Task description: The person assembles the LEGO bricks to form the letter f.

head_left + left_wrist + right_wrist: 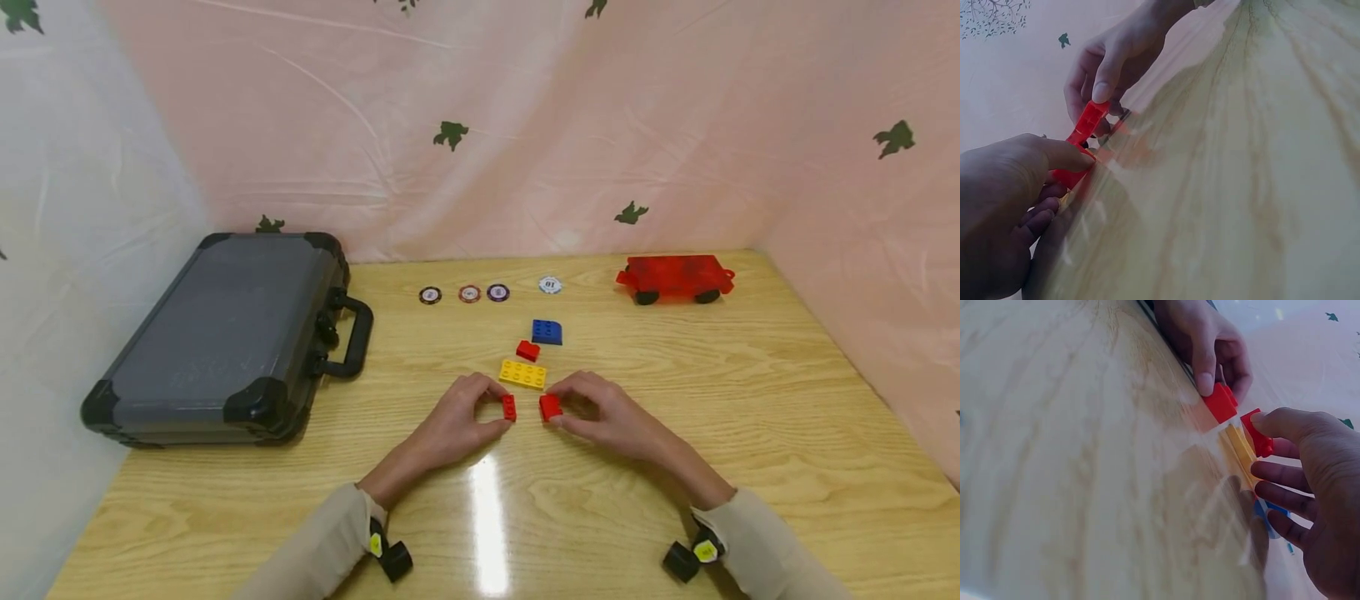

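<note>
My left hand (455,423) pinches a small red toy brick (509,407) between thumb and finger, studs facing up, low over the wooden table. Across a narrow gap, my right hand (613,418) pinches another red brick (551,407) the same way. That second brick (1090,120) is tilted, its hollow underside showing in the left wrist view. Just beyond the fingertips lies a yellow brick (522,374) with two rows of studs. Behind it sit a little red brick (528,351) and a blue brick (547,332) with one rounded side.
A grey case (210,333) with black corners fills the table's left side, its handle (360,337) pointing right. Several poker chips (469,293) lie in a row at the back. A red toy vehicle (675,277) stands at back right. Pinkish cloth (525,192) hangs behind.
</note>
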Available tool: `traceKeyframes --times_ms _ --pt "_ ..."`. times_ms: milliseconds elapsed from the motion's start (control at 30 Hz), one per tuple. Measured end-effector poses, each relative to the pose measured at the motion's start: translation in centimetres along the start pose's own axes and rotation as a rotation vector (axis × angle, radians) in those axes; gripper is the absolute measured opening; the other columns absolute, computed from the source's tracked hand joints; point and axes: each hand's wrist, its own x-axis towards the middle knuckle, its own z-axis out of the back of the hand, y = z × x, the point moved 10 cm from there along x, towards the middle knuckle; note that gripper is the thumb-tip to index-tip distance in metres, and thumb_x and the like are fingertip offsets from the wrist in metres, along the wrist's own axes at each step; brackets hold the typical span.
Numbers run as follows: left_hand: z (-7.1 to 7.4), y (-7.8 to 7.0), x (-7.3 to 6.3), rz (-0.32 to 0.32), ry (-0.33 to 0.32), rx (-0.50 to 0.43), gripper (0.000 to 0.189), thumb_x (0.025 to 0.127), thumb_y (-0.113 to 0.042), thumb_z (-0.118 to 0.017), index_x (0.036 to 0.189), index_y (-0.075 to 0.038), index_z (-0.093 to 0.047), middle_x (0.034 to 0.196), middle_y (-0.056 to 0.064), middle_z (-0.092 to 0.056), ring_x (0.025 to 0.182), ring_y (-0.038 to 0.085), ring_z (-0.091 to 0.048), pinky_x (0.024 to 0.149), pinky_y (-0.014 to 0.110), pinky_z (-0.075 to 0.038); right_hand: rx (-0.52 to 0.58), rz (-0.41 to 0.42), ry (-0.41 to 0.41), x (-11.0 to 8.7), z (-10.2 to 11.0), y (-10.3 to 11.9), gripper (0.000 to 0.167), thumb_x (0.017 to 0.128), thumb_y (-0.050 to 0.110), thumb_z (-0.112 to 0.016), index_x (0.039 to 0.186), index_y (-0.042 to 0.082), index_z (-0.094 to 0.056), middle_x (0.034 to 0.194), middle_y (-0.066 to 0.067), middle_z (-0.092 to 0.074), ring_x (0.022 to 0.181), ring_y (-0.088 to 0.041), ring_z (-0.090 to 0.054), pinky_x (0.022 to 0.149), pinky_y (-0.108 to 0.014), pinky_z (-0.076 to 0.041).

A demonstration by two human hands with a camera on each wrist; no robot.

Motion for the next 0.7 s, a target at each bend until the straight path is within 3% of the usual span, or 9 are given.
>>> traceKeyframes --times_ms 367,700 --pt "0.2 0.1 0.2 -0.031 0.011 -0.029 0.030 0.089 -0.015 -0.083 0.115 -0.007 -0.069 0.108 0.002 -0.066 0.102 0.019 -0.056 0.092 0.041 -0.045 0.024 -0.025 0.006 0.7 -0.6 0.7 0.032 0.093 0.014 -0.079 0.124 0.010 -0.070 0.119 0.002 -0.069 0.110 -0.016 -0.064 0.097 -0.038 -0.052" --pt "0.0 0.3 0.2 -0.007 0.034 -0.043 0.031 0.090 -0.015 -0.082 0.117 -0.008 -0.068 0.110 0.001 -0.065 0.103 0.018 -0.055 0.091 0.040 -0.046 -0.017 0.005 -0.025 1.6 -1.2 1.5 0.032 0.092 0.014 -0.081 0.121 0.007 -0.071 0.114 0.001 -0.070 0.105 -0.016 -0.065 0.094 -0.042 -0.053"
